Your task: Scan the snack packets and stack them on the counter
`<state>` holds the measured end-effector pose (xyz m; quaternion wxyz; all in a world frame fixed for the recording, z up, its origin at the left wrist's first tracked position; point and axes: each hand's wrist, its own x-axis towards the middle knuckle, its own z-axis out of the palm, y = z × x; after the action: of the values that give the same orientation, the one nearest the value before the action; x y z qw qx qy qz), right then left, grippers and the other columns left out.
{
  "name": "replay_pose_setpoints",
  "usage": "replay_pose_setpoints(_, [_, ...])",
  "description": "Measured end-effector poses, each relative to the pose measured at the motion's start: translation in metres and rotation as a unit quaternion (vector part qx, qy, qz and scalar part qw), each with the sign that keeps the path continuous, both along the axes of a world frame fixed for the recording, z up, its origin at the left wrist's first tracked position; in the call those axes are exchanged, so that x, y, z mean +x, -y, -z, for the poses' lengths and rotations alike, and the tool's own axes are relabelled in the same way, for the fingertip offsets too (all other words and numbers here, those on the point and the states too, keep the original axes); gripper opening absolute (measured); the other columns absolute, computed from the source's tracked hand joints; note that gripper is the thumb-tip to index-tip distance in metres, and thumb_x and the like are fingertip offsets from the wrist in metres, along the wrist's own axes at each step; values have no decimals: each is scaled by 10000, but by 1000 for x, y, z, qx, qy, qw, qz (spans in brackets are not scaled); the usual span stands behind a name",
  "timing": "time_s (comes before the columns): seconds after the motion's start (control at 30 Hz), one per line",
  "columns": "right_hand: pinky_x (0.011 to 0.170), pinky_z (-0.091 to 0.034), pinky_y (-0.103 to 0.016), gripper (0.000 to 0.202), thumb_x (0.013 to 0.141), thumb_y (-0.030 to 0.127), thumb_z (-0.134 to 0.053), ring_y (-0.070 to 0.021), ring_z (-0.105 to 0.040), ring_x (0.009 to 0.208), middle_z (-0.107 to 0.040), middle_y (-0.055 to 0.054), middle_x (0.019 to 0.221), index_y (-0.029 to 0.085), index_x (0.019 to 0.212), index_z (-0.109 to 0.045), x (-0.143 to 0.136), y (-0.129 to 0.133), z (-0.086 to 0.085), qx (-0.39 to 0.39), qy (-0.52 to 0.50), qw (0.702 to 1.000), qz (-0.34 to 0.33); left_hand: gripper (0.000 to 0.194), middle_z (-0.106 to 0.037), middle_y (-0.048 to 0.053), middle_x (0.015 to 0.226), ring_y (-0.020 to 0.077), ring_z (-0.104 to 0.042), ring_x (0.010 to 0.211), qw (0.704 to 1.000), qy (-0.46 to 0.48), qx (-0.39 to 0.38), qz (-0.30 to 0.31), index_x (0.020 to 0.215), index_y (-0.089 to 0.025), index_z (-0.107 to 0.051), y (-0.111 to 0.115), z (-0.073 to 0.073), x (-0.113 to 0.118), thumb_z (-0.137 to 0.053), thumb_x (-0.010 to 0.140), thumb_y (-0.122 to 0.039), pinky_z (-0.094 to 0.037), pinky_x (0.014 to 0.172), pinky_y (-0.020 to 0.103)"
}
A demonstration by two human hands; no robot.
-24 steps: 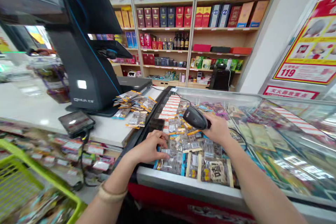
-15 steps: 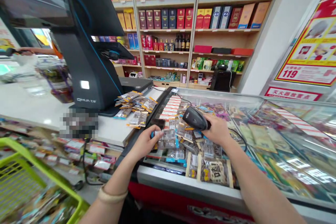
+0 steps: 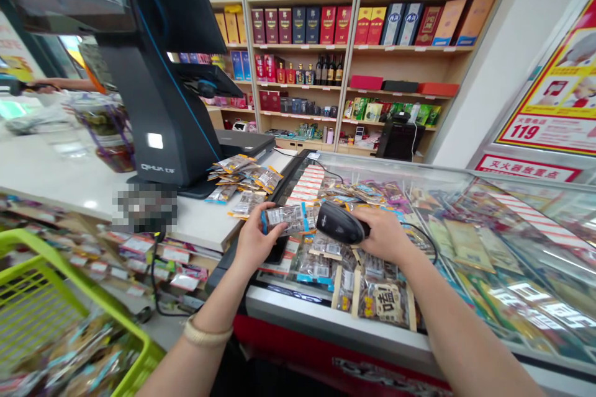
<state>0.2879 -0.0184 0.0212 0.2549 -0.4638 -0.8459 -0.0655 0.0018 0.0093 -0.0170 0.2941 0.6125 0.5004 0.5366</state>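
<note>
Left grip, the thumb and fingers of the left hand, is closed on one small clear packet with blue ends, raised above the near left part of the glass-topped case. The right hand is wrapped around the handle of a black scanner, whose nose points left at the packet, just beside its right end; whether they touch I cannot tell. The step in hand looks like presenting this packet for a scan. The next move would call for holding its printed face flat and steady towards the nose, with the fingers off any code; whether it has read, the view does not show.

Loose packets lie across the case, below both hands, with a larger beige-edged bag at the near edge. Left of the case, a heap of orange-edged packets sits on the white counter. A green basket holding more packets stands near left.
</note>
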Motion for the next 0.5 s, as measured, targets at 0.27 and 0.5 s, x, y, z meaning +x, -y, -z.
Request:
replay_pose_setpoints(0.27, [685,-421,-267,247,700,220,-608,-199,-632,794,-695,-41,850,222,940,-669,-1,0,1,-4,16,1000,9,481,-644,20,867,139,-588,602,999,-30,22,-14,1134,-198,-549,-1,4,0,-688,707,-369,-505,519,251])
replay_pose_setpoints(0.5, [703,-455,-287,293,675,233,-638,-220,-646,827,-711,-51,902,233,966,-675,4,-3,5,13,-3,1000,15,468,-671,70,1043,183,-646,756,988,-72,50,-124,1199,-187,-566,-11,3,-19,-617,760,-343,-535,735,329])
